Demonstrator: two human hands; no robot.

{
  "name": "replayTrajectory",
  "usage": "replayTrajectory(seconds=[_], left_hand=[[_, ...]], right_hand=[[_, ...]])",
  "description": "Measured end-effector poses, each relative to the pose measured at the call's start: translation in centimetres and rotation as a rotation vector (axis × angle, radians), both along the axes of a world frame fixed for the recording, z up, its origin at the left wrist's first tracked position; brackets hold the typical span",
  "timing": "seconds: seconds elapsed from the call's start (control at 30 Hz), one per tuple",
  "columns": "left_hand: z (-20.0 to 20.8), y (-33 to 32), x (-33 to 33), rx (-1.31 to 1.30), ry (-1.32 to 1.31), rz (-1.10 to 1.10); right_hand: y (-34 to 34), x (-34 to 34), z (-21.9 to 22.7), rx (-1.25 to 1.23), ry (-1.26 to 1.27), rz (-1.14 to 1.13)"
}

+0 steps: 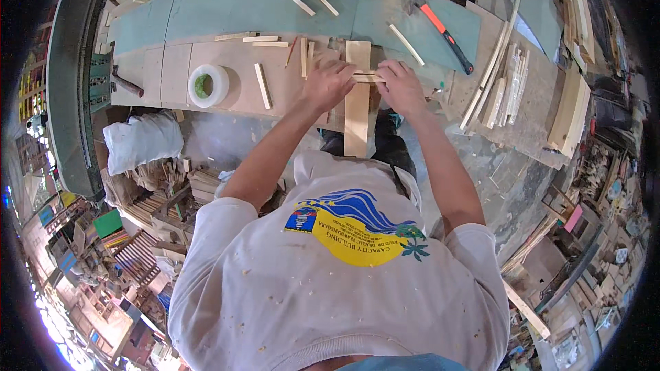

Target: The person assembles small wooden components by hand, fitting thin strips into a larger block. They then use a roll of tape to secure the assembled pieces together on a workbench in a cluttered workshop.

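Between my two hands are short thin wooden strips (369, 78), held level over a pale wooden board (357, 120). The board juts from the bench's near edge toward my body. My left hand (330, 85) has its fingers closed around the left end of the strips. At the right end, my right hand (401, 87) pinches them. The strips look stacked, with a dark gap between them. Just left of my left hand, small upright wood pieces (304, 57) and a pencil (291, 51) lie on the bench.
A hammer (443, 31) with an orange and black handle lies at the back right. A tape roll (208, 86) rests on the bench (158, 72) at left, near a loose wooden stick (263, 86). Bundled strips (509, 86) lie at right. A white sack (143, 143) sits below left.
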State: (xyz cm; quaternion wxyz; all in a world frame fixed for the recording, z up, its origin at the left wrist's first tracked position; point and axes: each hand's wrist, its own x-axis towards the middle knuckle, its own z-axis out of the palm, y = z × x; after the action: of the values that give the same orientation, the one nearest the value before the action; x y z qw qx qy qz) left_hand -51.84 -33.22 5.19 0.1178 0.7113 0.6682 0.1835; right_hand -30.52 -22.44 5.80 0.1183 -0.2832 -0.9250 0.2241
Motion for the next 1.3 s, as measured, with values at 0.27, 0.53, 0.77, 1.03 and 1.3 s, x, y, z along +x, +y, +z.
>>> replayTrajectory(seconds=[0.27, 0.53, 0.77, 1.03, 1.3], left_hand=[[-0.4, 0.7, 0.0, 0.043, 0.114, -0.061], [0.3, 0.9, -0.2, 0.055, 0.095, -0.093], [-0.9, 0.7, -0.4, 0.044, 0.141, -0.113], [-0.5, 0.6, -0.6, -0.014, 0.144, -0.108], [1.4, 0.4, -0.4, 0.125, -0.083, 0.054]], right_hand=[[0.2, 0.0, -0.4, -0.096, -0.095, -0.043], [0.8, 0.5, 0.3, -0.147, -0.141, 0.015], [1.1, 0.2, -0.8, -0.165, -0.203, 0.023], [4.1, 2.2, -2.8, 0.065, -0.04, -0.497], [4.5, 3.3, -1.6, -0.129, 0.151, -0.421]])
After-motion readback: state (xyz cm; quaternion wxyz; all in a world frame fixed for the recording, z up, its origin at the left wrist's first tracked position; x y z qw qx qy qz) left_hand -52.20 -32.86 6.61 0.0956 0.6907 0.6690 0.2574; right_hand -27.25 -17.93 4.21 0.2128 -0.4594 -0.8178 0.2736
